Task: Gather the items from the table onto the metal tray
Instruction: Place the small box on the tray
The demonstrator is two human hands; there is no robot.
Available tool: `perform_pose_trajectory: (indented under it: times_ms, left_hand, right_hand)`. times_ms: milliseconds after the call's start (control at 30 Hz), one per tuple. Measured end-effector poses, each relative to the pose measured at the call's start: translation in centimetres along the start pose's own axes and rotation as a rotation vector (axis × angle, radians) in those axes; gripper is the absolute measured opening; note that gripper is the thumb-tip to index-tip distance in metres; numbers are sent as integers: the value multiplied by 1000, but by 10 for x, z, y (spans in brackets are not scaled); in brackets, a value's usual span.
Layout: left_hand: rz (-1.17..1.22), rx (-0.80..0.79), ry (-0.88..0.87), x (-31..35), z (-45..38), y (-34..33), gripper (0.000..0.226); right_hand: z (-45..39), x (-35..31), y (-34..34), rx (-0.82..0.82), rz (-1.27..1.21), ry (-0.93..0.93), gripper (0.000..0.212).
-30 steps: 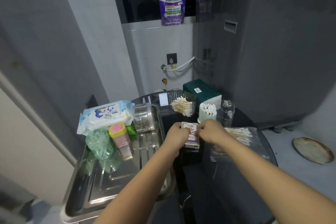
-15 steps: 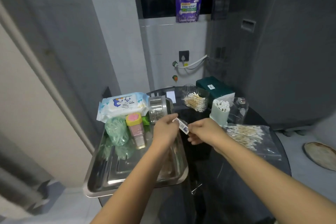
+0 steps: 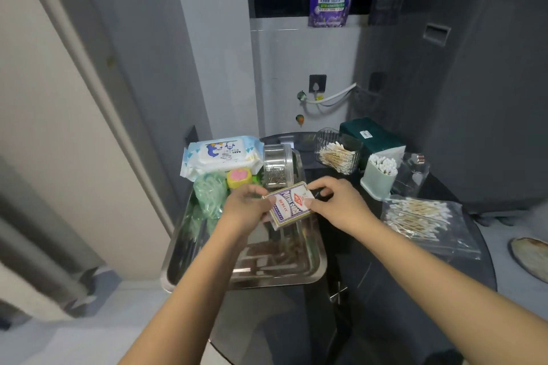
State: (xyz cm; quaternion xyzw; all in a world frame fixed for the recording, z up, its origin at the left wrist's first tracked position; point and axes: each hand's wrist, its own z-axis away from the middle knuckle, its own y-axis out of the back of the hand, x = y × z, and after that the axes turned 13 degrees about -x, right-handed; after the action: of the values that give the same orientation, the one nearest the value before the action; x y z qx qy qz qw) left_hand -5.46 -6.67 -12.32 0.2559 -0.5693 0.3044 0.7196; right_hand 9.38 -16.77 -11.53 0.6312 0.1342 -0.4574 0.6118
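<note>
The small flat cardboard box with a blue-and-red printed face now shows that broad face to the camera, where half a second ago only its thin edge showed, pinched in the left hand alone. It hangs above the far half of the shiny metal tray, between both hands. The left hand grips its left end, thumb on top; the right hand pinches its right edge with thumb and fingers. Its long axis runs from near-left to far-right, the face tilted up. Behind it on the tray stand a clear round jar, a white wet-wipe pack and a green mesh bundle.
</note>
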Motion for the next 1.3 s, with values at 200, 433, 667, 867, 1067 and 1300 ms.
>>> perform_pose_trajectory:
  times_ms: [200, 433, 667, 867, 1067, 1300]
  left_hand:
    - [-21, 74, 51, -13, 21, 69, 15]
    - [-178, 270, -57, -24, 27, 98, 24]
    - [-236, 320, -95, -27, 19, 113, 30]
    - [-252, 325, -105, -29, 12, 119, 21]
    - [-293, 325, -99, -27, 11, 120, 22]
    - [-408, 377, -144, -25, 23, 111, 21]
  right_hand:
    - [-9, -33, -39, -365, -174, -11, 54]
    - [-34, -51, -94, -370, -279, -33, 37]
    - [-52, -53, -121, -142, -249, 14, 31]
    - [-55, -51, -123, -162, -287, 34, 26]
    - [-54, -49, -120, -208, -290, 34, 31]
    - [-42, -54, -112, -188, -303, 73, 40]
